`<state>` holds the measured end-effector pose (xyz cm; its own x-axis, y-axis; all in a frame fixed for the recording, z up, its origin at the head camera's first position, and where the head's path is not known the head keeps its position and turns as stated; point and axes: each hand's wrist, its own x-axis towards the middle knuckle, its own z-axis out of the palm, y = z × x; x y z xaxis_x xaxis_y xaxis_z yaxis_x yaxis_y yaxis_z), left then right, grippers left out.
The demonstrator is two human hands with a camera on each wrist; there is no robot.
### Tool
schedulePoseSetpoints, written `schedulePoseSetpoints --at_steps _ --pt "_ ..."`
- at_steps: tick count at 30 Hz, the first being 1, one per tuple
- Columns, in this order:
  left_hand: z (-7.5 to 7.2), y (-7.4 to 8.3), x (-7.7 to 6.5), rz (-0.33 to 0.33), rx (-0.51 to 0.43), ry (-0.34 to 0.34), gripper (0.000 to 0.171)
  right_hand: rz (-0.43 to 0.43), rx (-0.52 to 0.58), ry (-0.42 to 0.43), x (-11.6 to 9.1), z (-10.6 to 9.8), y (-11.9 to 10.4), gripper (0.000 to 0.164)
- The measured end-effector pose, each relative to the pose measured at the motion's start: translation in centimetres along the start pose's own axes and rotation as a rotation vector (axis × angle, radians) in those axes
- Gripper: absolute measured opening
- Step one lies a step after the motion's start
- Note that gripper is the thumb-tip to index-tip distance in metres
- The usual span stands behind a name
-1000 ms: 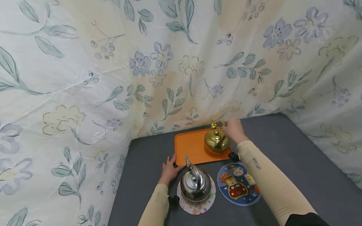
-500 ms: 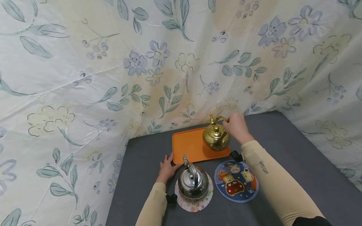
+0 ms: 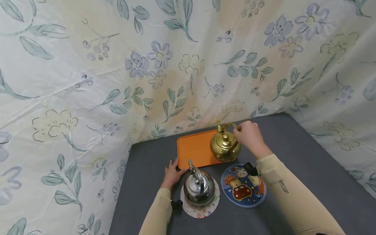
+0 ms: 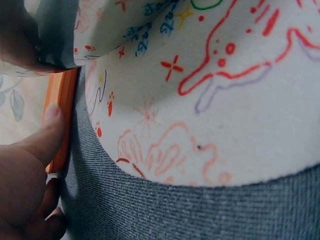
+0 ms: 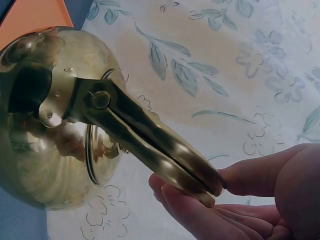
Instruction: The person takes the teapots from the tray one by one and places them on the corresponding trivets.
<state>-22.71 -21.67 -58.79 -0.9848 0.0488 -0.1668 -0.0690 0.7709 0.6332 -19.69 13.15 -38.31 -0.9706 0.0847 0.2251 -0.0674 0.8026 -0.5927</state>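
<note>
My right hand pinches the raised handle of a gold kettle between thumb and fingers. In the head view the kettle overlaps the right end of an orange tray and covers its front right corner. My left hand rests at the tray's front left corner, fingers along the left side and thumb on the front edge. Close by its thumb stands a silver kettle on a round white floral mat, handle upright. The left wrist view has the thumb against the tray's rim.
A round blue mat with cartoon bears and a red car lies right of the silver kettle, under my right wrist in the head view. Grey cloth covers the table. A floral curtain stands along its back and sides.
My right hand has brought the gold kettle from over the tray toward its front right corner. The left hand stays at the tray's corner. The head view has shifted slightly.
</note>
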Motion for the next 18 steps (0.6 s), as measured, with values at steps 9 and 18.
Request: schedulePoseSetpoints --at_steps 9,18 --pt "0.5 0.5 0.7 -0.018 0.014 0.011 0.085 -0.082 0.018 0.010 -2.2 -0.7 0.9 0.052" --pt "1.1 1.1 0.8 -0.035 0.009 0.035 0.084 -0.073 0.027 -0.023 -3.6 -0.8 2.6 0.047"
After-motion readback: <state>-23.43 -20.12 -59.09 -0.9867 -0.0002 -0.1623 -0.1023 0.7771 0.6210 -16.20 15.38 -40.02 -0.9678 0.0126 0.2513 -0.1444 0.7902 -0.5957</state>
